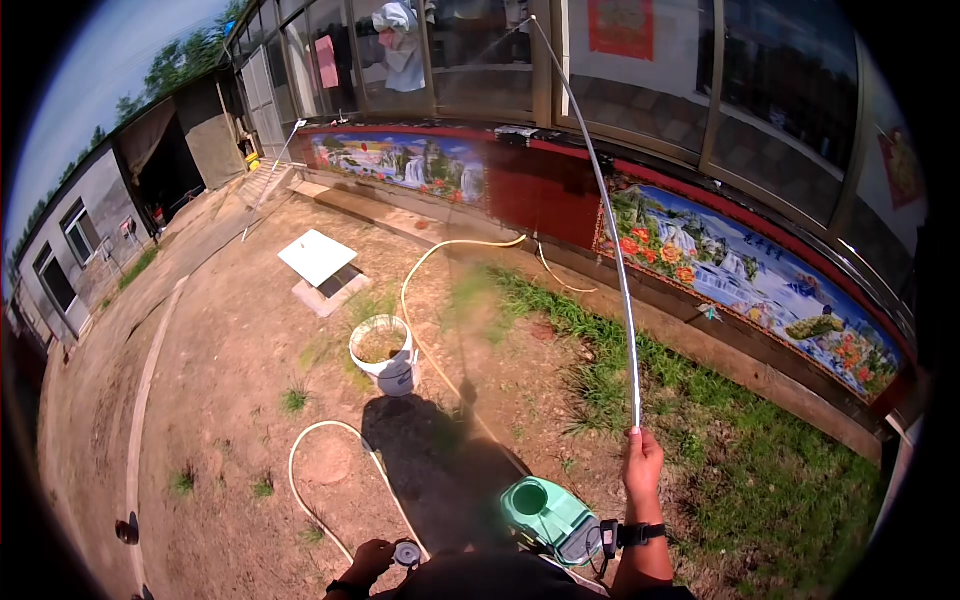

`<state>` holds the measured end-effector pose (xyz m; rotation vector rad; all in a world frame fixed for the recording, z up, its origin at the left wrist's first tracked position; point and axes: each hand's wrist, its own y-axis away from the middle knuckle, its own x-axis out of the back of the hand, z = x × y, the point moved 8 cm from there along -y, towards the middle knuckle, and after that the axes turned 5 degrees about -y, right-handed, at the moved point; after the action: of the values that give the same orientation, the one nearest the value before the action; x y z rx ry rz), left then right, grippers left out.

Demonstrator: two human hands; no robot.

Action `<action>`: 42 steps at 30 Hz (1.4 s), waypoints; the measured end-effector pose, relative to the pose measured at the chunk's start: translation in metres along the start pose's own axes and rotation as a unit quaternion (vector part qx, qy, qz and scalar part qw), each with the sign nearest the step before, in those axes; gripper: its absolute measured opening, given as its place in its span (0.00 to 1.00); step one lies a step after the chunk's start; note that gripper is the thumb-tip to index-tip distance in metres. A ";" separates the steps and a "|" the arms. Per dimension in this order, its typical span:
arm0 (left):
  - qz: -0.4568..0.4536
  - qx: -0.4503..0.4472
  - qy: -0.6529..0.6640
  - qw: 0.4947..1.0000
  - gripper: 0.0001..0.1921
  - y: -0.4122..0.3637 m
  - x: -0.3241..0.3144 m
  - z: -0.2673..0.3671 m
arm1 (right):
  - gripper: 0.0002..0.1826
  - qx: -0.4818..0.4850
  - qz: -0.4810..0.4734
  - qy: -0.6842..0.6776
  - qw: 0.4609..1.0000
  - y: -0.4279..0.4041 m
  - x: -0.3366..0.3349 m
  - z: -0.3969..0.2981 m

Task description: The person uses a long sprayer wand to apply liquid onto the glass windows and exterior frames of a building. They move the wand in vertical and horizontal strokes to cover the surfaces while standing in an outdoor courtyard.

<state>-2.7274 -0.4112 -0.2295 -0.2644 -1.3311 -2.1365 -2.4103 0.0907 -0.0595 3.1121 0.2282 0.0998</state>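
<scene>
My right hand is closed on the lower end of a long metal spray wand, which rises toward the window panes; a fine spray leaves its tip at the upper middle. At the bottom, my left hand has its fingers at the edge of a round grey cap; whether they grip it is not certain. A green plastic sprayer tank with a round opening on top stands on the ground, between my hands and nearer the right one. A black strap with a small device is on my right wrist.
A pale yellow hose curves over the dirt past a white bucket holding plants. Beyond it a white board lies over a pit's edge. Landscape tile panels line the wall beneath the windows. Grass grows at right; a pole leans farther back.
</scene>
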 end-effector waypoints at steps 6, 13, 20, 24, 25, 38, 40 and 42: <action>-0.006 0.003 -0.022 1.000 0.17 0.000 -0.003 0.010 | 0.17 0.012 0.045 0.024 0.999 0.029 0.044 0.012; 0.013 -0.079 -0.034 0.996 0.20 -0.016 -0.010 0.030 | 0.16 0.040 0.092 0.082 0.992 0.050 0.090 0.035; -0.024 -0.046 -0.047 0.998 0.18 -0.005 -0.018 0.045 | 0.16 -0.002 0.104 0.059 0.993 0.071 0.125 0.038; -0.028 -0.062 -0.058 0.996 0.18 -0.001 -0.025 0.058 | 0.17 -0.018 0.087 0.048 0.995 0.087 0.148 0.059; -0.030 -0.073 -0.060 0.995 0.19 -0.001 -0.027 0.060 | 0.17 -0.019 0.087 0.048 0.995 0.091 0.148 0.058; -0.016 -0.117 -0.091 0.989 0.19 0.002 -0.040 0.074 | 0.17 0.009 0.097 0.145 0.985 0.094 0.149 0.048; -0.016 -0.101 -0.079 0.992 0.18 0.008 -0.039 0.073 | 0.17 0.008 0.101 0.145 0.984 0.092 0.148 0.054; -0.026 -0.085 -0.091 0.992 0.19 0.008 -0.039 0.071 | 0.17 0.009 0.104 0.145 0.984 0.091 0.148 0.055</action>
<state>-2.7018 -0.3375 -0.2078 -0.5089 -1.2662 -2.3199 -2.2478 0.0214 -0.1027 3.1171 -0.0947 0.5591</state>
